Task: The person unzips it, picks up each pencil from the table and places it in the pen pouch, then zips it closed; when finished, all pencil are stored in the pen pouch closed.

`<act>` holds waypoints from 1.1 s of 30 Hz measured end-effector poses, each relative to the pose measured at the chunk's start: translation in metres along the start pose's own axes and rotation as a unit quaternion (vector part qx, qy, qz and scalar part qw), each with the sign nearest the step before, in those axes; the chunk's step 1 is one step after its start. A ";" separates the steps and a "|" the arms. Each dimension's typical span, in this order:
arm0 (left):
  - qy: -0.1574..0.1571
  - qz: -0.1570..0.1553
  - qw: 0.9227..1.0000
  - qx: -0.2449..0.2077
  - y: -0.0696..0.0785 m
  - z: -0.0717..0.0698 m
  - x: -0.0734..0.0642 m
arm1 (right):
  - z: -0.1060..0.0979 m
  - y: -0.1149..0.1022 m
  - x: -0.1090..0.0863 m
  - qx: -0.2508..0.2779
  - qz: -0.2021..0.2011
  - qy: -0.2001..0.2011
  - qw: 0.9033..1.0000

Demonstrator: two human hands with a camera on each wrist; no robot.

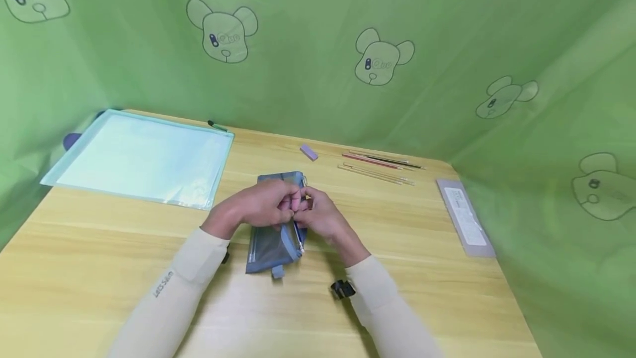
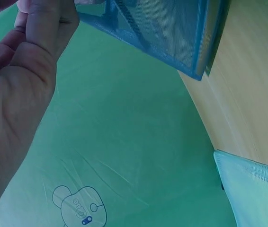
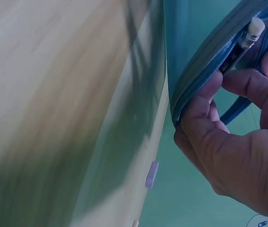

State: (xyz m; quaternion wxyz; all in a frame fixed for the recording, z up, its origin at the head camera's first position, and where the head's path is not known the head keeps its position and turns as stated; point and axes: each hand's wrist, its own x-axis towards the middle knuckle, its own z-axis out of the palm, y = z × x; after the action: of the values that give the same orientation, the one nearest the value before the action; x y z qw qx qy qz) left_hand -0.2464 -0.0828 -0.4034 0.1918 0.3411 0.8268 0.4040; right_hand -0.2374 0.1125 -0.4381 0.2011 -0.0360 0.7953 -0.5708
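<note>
A blue-grey mesh zipper pouch [image 1: 268, 247] is held at its zippered side between both hands. My left hand [image 1: 265, 203] lies over the pouch, fingers curled at its opening. In the left wrist view, part of the left hand [image 2: 25, 71] shows beside the mesh. My right hand [image 1: 323, 214] grips the pouch's zippered edge; the right wrist view shows its thumb and fingers [image 3: 209, 90] curled there. A dark pencil [image 3: 240, 47] with a white eraser end pokes out of the open zipper, close to the right fingertips. The fingertips partly hide each other in the head view.
A light-blue zip folder [image 1: 144, 153] lies at the left, with a green-and-black pen [image 1: 217, 126] by its far edge. A purple eraser [image 1: 308, 152] and several pencils [image 1: 377, 167] lie at the back. A flat labelled pack [image 1: 465, 217] lies along the right edge.
</note>
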 end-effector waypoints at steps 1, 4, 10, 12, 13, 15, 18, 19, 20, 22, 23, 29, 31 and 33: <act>0.001 -0.002 1.000 0.002 0.000 0.000 0.000 | 0.001 0.000 0.000 0.003 0.001 0.003 1.000; 0.007 -0.004 1.000 0.008 -0.002 0.001 0.001 | 0.004 -0.002 0.001 0.011 0.001 0.012 1.000; 0.021 -0.010 0.999 -0.028 -0.006 0.001 0.000 | 0.007 -0.001 0.002 0.011 0.005 0.028 1.000; 0.022 -0.007 0.999 -0.044 -0.005 0.001 0.001 | 0.007 0.000 0.001 0.002 0.005 0.026 1.000; 0.023 -0.006 0.999 -0.048 -0.004 0.001 0.001 | 0.007 0.000 0.001 -0.001 0.005 0.025 1.000; 0.024 -0.006 0.998 -0.054 -0.003 0.000 0.000 | 0.006 0.000 -0.001 -0.004 0.000 0.024 1.000; 0.025 -0.008 0.998 -0.052 -0.002 0.000 0.000 | -0.001 0.001 -0.003 0.005 -0.022 0.029 0.999; 0.025 -0.010 0.998 -0.051 -0.002 0.000 0.000 | -0.004 0.001 -0.003 0.007 -0.030 0.034 0.999; 0.024 -0.011 0.998 -0.049 -0.002 0.000 0.000 | -0.009 0.003 -0.003 0.009 -0.036 0.041 0.998; 0.022 -0.010 0.999 -0.042 -0.002 0.000 0.000 | -0.021 0.005 -0.004 0.000 -0.046 0.065 0.997; 0.021 -0.011 0.999 -0.039 -0.002 0.000 0.001 | -0.028 0.006 -0.005 -0.011 -0.046 0.080 0.996; 0.016 -0.010 0.999 -0.033 0.000 0.000 -0.001 | -0.084 0.026 -0.002 -0.169 -0.044 0.168 0.970; 0.016 -0.010 0.999 -0.030 -0.001 0.001 -0.001 | -0.104 0.036 0.000 -0.235 -0.036 0.195 0.951; 0.016 -0.010 0.999 -0.027 -0.001 0.001 -0.002 | -0.124 0.048 0.001 -0.292 -0.018 0.217 0.931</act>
State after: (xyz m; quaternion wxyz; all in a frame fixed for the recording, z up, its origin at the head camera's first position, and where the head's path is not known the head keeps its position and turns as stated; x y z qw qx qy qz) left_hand -0.2445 -0.0839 -0.4049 0.1917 0.3214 0.8217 0.4299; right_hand -0.2746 0.2392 -0.4496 -0.0062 0.0173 0.9505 -0.3103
